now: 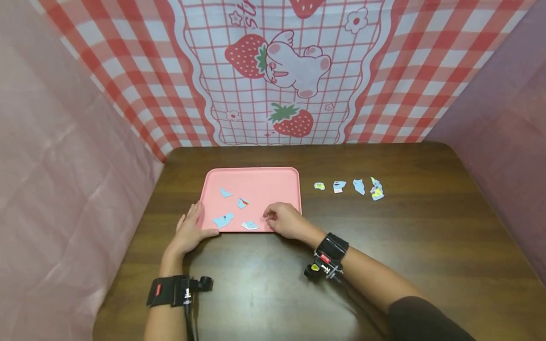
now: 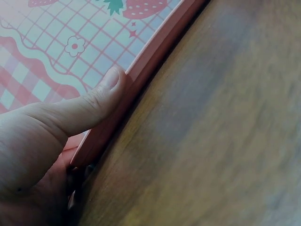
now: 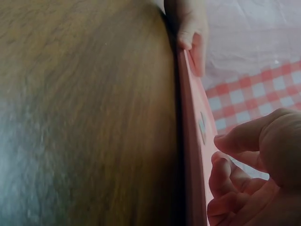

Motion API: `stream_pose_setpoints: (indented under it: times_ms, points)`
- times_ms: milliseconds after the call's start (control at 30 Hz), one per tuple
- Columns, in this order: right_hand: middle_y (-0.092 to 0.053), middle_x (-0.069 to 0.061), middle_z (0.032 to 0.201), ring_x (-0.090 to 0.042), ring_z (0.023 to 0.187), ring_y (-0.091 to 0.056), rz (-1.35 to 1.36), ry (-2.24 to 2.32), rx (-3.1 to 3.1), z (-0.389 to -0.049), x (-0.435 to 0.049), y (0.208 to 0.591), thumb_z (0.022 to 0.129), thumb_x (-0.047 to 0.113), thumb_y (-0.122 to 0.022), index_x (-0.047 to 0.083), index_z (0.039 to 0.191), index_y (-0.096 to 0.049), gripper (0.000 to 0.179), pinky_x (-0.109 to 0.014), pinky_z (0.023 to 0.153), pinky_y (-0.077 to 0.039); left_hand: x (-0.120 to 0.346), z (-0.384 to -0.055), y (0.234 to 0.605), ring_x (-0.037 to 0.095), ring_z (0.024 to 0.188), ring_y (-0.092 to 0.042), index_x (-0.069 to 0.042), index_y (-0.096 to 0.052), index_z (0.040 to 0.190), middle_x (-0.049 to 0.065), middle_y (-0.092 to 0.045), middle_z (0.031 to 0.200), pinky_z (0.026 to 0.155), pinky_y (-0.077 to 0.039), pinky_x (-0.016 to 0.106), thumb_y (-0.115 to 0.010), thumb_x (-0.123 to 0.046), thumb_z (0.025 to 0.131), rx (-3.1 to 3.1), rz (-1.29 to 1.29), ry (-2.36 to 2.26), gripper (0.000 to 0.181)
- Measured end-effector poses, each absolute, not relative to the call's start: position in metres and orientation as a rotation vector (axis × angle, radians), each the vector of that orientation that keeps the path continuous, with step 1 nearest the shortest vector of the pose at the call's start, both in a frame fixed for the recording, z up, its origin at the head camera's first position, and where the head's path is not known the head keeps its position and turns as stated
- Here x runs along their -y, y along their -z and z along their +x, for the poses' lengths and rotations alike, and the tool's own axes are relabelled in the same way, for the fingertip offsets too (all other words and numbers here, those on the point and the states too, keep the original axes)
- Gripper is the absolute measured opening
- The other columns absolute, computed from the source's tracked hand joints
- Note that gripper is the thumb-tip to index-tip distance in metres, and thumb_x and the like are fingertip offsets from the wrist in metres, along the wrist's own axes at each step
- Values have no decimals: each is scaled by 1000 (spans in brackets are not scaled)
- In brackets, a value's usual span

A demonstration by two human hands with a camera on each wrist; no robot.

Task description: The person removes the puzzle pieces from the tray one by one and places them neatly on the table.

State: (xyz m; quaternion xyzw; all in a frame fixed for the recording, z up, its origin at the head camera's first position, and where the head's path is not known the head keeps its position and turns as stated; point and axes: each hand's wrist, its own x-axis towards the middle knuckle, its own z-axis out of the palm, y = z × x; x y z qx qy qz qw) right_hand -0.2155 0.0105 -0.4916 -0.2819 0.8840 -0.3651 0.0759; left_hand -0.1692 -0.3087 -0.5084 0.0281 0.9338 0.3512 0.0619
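A pink tray [image 1: 256, 182] lies on the table with several irregular light-blue paper pieces on it. My left hand [image 1: 189, 232] holds the tray's front left corner; in the left wrist view its thumb [image 2: 106, 89] lies over the rim. Over the tray's front right part is my right hand [image 1: 287, 220], fingers loosely curled and nothing visible between thumb and index finger. Nearest to it is a pale blue and white piece [image 1: 250, 225]. Left of that lies a larger blue piece [image 1: 223, 220]; farther back are a piece with a red mark [image 1: 242, 203] and a plain blue piece [image 1: 225, 193].
Right of the tray, several pieces lie in a row on the brown wooden table [image 1: 418, 246]: a small yellow one [image 1: 319, 186], two bluish ones, and a yellow-purple one [image 1: 377, 189]. A strawberry-patterned checked cloth [image 1: 277, 71] hangs behind the table.
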Motion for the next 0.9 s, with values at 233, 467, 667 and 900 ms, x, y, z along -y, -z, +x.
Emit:
stream_pose_setpoints:
  times_ms: [233, 467, 667, 900]
  points:
    - [-62, 4, 82, -10, 77, -58, -818, 1063, -2633, -215, 3, 498, 86, 7, -75, 11, 94, -73, 9, -28, 72, -49, 307, -169, 509, 43, 152, -5, 10, -12, 157, 29, -13, 163, 118, 0, 60, -83, -42, 81, -2820, 94, -1055, 115]
    - [-63, 5, 86, -11, 81, -59, -874, 944, -2652, -216, 14, 500, 87, 16, -76, 13, 97, -74, 11, -29, 76, -49, 305, -168, 510, 42, 153, -4, 9, -11, 157, 28, -12, 164, 118, 1, 58, -83, -42, 81, -2805, 79, -1057, 117]
    - [-62, 5, 89, -11, 82, -57, -900, 856, -2694, -219, 21, 500, 86, 23, -78, 14, 102, -76, 19, -29, 75, -48, 305, -168, 510, 42, 153, -4, 9, -12, 157, 29, -11, 163, 118, 1, 59, -82, -42, 81, -2814, 89, -1067, 115]
    - [-58, 3, 92, -12, 82, -56, -909, 762, -2729, -216, 27, 501, 88, 24, -78, 16, 106, -77, 20, -30, 70, -48, 306, -167, 509, 43, 152, -3, 10, -12, 157, 30, -11, 163, 118, 1, 60, -82, -42, 81, -2810, 95, -1080, 116]
